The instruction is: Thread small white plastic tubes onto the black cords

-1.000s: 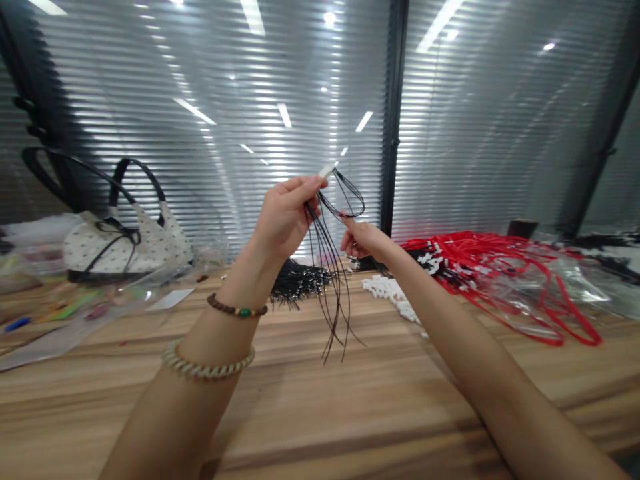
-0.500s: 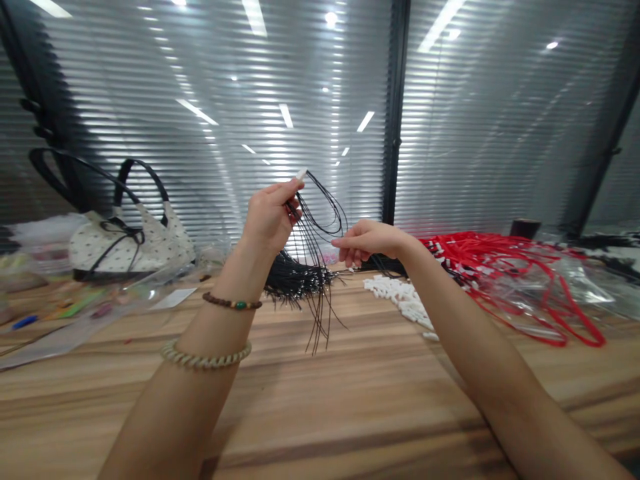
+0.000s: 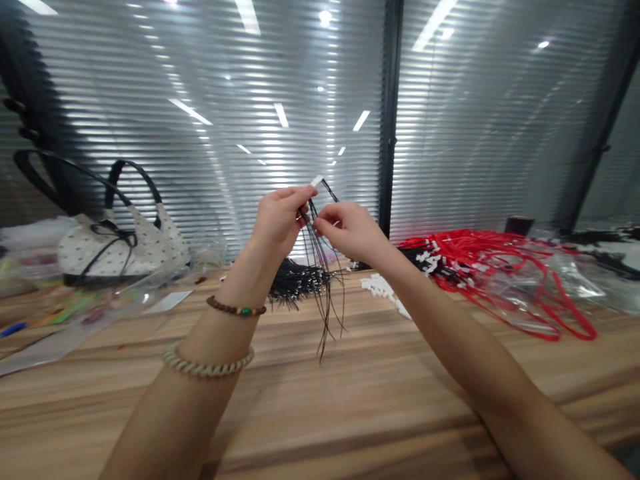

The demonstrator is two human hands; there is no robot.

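Observation:
My left hand (image 3: 284, 212) is raised over the table, its thumb and fingers pinching a small white plastic piece (image 3: 317, 181) and the thin black cords (image 3: 320, 267) that run from it. Several loose cord ends dangle below toward the wood. Close on the right, my right hand (image 3: 345, 230) is closed, thumb against fingers, around cords that come down from the white piece; its grip is partly hidden. Behind the hands lies a bundle of black cords (image 3: 297, 280) with shiny tips. A pile of white plastic pieces (image 3: 380, 287) lies beyond my right forearm.
Red lanyards (image 3: 470, 247) with black and white ends lie at the right beside clear plastic bags (image 3: 575, 273). At the left stand a white patterned handbag (image 3: 100, 250), a blue pen (image 3: 13, 329) and a white paper slip (image 3: 169, 302). Window blinds rise behind the wooden table (image 3: 320, 413).
My right hand has moved left and up, closing on the cords near my left hand. The cord loop has been drawn in. The view has shifted slightly.

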